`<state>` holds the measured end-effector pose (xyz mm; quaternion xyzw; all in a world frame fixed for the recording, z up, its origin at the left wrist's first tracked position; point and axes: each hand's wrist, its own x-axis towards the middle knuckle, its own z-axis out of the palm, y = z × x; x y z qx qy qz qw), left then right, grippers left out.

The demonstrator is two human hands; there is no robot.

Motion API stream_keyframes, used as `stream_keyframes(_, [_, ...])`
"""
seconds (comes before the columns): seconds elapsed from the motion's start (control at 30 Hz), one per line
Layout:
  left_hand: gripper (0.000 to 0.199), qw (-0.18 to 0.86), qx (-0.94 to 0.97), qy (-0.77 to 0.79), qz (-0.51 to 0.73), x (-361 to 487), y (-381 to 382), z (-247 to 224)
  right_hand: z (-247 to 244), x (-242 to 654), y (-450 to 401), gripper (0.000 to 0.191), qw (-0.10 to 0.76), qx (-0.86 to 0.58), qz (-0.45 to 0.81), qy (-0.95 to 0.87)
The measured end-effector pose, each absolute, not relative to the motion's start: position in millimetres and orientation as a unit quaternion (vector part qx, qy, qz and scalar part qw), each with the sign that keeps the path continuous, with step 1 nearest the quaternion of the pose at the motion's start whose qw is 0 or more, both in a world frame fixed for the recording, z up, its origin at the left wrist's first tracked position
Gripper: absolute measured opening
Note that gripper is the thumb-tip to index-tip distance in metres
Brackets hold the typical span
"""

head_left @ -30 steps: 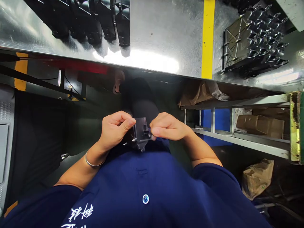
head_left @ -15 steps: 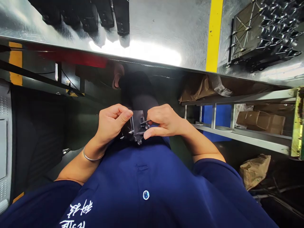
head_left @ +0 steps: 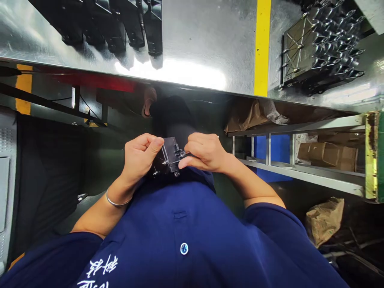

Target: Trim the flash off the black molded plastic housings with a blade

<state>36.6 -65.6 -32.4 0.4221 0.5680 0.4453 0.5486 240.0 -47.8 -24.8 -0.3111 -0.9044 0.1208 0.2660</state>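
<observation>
A black moulded plastic part [head_left: 170,150] with a flat face, ribs and small round bosses is held close in front of my shirt. My left hand [head_left: 140,154] grips its left side, thumb pressed on the upper edge and fingers hidden behind. My right hand [head_left: 204,152] is at the right side of the part, its fingers curled and its thumb by the lower right edge. A thin dark sliver shows between those curled fingers and the part; its kind cannot be made out.
A metal table [head_left: 207,44] runs across the top, with a yellow stripe [head_left: 262,48]. Several black plastic parts [head_left: 120,28] stand at its left, and more are stacked in a black pile [head_left: 318,52] at right. Below it are a metal rack [head_left: 300,173], cardboard boxes [head_left: 327,155] and a paper bag [head_left: 325,220].
The black plastic part has tilted and shifted slightly left in my hands. My right thumb has moved a little up and left. The whole view has shifted slightly.
</observation>
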Motion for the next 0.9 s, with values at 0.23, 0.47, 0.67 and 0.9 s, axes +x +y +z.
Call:
stream_keyframes(0.23, [0.046, 0.545, 0.387, 0.585, 0.459, 44, -68, -31, -31, 240, -48, 0.057, 0.258, -0.327, 0.055, -0.907])
stream_keyframes(0.47, [0.050, 0.541, 0.365, 0.591, 0.473, 50, -66, -23, -30, 237, -49, 0.058, 0.264, -0.355, 0.038, -0.896])
stream_keyframes(0.67, [0.050, 0.550, 0.365, 0.595, 0.458, 48, -70, -28, -15, 243, -45, 0.058, 0.128, -0.336, 0.303, -0.882])
stream_keyframes(0.9, [0.052, 0.618, 0.286, 0.584, 0.443, 48, -58, -37, -15, 243, -45, 0.040, 0.261, -0.379, 0.249, -0.852])
